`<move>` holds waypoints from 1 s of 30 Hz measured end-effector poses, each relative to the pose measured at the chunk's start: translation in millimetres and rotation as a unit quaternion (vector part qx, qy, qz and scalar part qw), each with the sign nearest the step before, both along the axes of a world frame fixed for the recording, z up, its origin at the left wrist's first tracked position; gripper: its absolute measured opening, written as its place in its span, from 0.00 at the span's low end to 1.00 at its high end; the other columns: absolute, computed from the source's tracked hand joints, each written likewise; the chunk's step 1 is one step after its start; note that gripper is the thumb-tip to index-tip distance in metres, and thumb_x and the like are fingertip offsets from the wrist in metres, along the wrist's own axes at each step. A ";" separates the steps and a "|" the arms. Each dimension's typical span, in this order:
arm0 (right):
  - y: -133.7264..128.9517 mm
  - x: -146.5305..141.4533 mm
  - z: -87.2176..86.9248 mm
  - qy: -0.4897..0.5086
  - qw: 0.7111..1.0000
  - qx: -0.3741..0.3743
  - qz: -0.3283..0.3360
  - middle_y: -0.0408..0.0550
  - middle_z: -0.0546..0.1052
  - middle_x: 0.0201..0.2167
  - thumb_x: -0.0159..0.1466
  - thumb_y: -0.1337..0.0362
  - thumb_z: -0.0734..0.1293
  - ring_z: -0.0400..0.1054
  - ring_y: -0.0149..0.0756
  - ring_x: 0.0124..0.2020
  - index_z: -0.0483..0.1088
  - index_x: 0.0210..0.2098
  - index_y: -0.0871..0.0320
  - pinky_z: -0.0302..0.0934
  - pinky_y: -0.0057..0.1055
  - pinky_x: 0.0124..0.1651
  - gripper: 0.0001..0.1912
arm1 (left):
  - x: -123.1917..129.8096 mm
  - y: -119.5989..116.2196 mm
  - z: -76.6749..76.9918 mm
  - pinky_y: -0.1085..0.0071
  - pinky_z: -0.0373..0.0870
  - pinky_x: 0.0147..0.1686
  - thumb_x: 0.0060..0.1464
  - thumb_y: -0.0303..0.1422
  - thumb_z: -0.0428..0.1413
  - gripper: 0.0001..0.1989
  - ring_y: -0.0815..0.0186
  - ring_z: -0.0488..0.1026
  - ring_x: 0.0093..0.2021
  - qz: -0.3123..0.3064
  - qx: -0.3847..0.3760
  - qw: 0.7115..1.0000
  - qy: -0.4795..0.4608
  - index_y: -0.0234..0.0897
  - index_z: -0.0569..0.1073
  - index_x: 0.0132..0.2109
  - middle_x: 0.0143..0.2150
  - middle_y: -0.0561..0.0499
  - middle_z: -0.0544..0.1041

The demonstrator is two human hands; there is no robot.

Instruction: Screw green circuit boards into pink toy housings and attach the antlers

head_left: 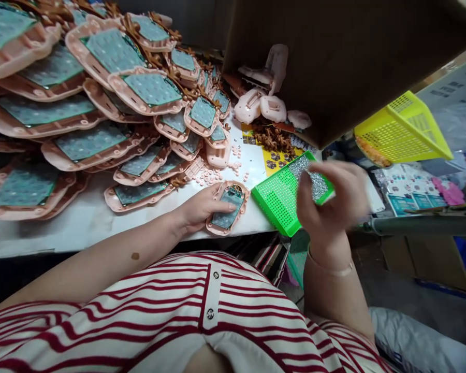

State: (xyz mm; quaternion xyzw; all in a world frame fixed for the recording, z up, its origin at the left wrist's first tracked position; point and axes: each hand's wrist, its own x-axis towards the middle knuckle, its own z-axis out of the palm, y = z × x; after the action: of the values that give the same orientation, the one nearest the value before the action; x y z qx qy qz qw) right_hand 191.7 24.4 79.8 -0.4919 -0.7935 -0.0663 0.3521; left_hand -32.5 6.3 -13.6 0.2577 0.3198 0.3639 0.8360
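Note:
My left hand (202,210) grips a pink plastic shell half (242,213) at the table's front edge, its thumb lying across the green circuit board (225,220) set inside. Thin wires show at the shell's upper end. To the right, my right hand (332,199) is raised over a green perforated basket (274,204), blurred by motion. Its thumb and forefinger come together in a pinch; whatever is between them is too small to make out. Many small silvery metal pieces, apparently screws (317,182), lie in the basket's far right part.
Stacked pink shells with circuit boards (151,90) fill the table's left side. Small pink parts (213,176) are scattered beyond my left hand. Brown pieces (272,140) and pink shells (274,109) lie by a large cardboard box (314,62). A yellow basket (404,129) stands at right.

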 end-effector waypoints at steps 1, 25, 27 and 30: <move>24.8 -5.4 -5.7 -0.057 0.998 -0.014 -0.001 0.51 0.78 0.41 0.67 0.59 0.63 0.72 0.45 0.45 0.72 0.46 0.53 0.65 0.49 0.53 0.11 | 0.1 -0.4 -0.1 0.70 0.74 0.28 0.40 0.26 0.67 0.24 0.65 0.76 0.29 -0.004 0.000 1.000 -0.003 0.33 0.73 0.47 0.36 0.46 0.80; 106.1 46.6 -69.0 0.229 0.943 -0.234 -0.059 0.47 0.78 0.35 0.65 0.51 0.62 0.72 0.35 0.36 0.73 0.45 0.56 0.71 0.37 0.42 0.18 | 1.5 9.4 -2.1 0.71 0.72 0.29 0.41 0.27 0.66 0.21 0.67 0.75 0.27 -0.012 0.012 1.000 -0.001 0.33 0.73 0.45 0.33 0.48 0.79; 106.8 43.4 -66.6 0.253 0.938 -0.227 -0.067 0.46 0.77 0.32 0.61 0.52 0.68 0.70 0.34 0.34 0.75 0.40 0.58 0.70 0.36 0.41 0.16 | 1.9 9.2 -2.4 0.70 0.73 0.29 0.41 0.27 0.67 0.22 0.66 0.75 0.28 -0.013 0.015 1.000 0.002 0.32 0.73 0.45 0.33 0.47 0.80; 107.5 33.3 -61.1 0.294 0.928 -0.217 -0.069 0.47 0.77 0.32 0.59 0.53 0.69 0.69 0.32 0.33 0.75 0.38 0.59 0.70 0.35 0.41 0.16 | 1.7 8.2 -2.2 0.70 0.73 0.28 0.40 0.27 0.67 0.23 0.66 0.76 0.28 -0.004 0.020 1.000 -0.002 0.32 0.73 0.46 0.34 0.46 0.80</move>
State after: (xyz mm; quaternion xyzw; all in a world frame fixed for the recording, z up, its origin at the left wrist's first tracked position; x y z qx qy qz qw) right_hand 225.0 131.9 18.8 -0.6070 -0.6138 0.2308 0.4489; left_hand -30.8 14.5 -15.7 0.2747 0.3098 0.3671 0.8329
